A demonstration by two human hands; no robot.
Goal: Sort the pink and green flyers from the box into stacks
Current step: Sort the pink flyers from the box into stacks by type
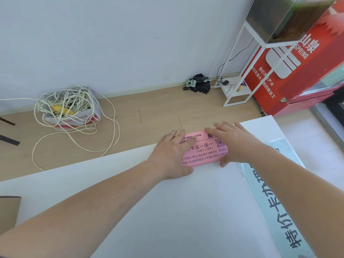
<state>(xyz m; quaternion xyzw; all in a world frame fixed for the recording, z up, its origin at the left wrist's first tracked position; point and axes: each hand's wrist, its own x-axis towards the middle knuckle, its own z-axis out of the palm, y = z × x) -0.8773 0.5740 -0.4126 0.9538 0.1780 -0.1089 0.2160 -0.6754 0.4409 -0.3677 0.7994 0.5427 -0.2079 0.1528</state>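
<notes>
Both forearms (pixel 104 198) reach over the white desk (pixel 186 220) to the pink flyers (pixel 204 152) at its far edge, left hand (pixel 171 153) and right hand (pixel 235 144) pressing flat-fingered on each end, probably squaring the stack up.

The white table (pixel 130 202) lies open across its near and middle stretch, between the 2 forearms. At its far edge the pink flyer stack (pixel 204 152) is hemmed in by the left hand (pixel 171 155) and right hand (pixel 235 144), each flat on 1 end. A cardboard box corner (pixel 8 213) crowds the left edge, and a printed banner (pixel 275 211) covers the right strip.
</notes>
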